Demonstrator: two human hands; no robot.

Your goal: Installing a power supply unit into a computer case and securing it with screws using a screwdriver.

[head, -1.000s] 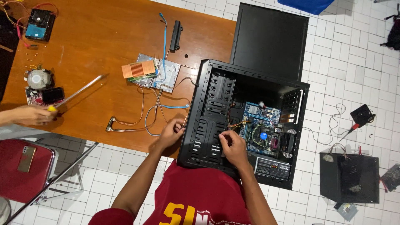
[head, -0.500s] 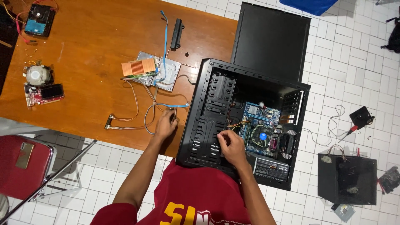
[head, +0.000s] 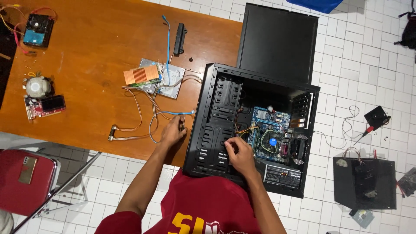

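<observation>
Open black metal computer case (head: 216, 112) lies half over the wooden desk (head: 95, 56) edge. Left hand (head: 173, 131) pinches thin blue cable (head: 173, 113); right hand (head: 239, 154), fingers curled inside, grip unclear. Yanking risks snagging the wiring or tipping the case.

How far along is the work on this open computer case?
Done: the side panel is off, and a hard drive and fan lie out on the table. In hand: the right hand reaches in at the drive bays of the case, while the left hand rests on the cables beside it. Left: the motherboard sits inside, wires attached.
</observation>
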